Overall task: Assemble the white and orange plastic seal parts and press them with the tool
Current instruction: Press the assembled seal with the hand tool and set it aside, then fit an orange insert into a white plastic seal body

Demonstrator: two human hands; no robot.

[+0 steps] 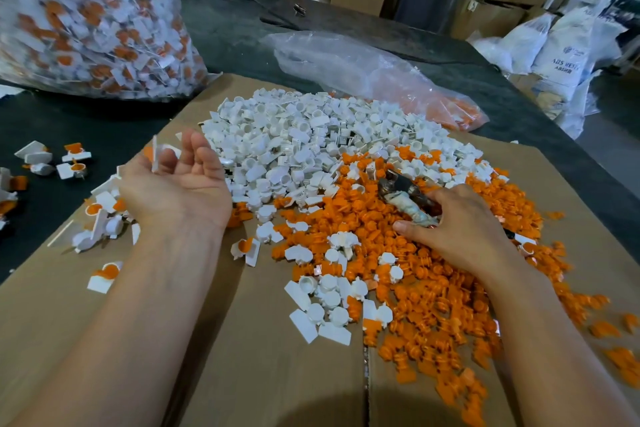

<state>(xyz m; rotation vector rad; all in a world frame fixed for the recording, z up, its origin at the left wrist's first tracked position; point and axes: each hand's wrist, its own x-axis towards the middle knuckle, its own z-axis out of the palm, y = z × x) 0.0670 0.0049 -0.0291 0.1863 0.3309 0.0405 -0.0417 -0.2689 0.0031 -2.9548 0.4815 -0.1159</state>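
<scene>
A heap of white seal parts (304, 149) and a heap of orange seal parts (426, 288) lie side by side on a flattened cardboard sheet (277, 374). My right hand (464, 229) rests on the orange heap and grips the metal pressing tool (405, 194) by its cloth-wrapped handle, jaws pointing left. My left hand (180, 184) is held palm up over the sheet's left side, fingers relaxed. One joined white and orange seal (154, 153), blurred, is just beside its fingertips with no finger curled round it.
Joined seals (104, 218) lie under my left hand and more (52, 163) on the black table at the left. A big clear bag of joined seals (86, 17) stands at the back left. A limp plastic bag (374, 76) holding orange parts lies behind the heaps. Cartons stand beyond.
</scene>
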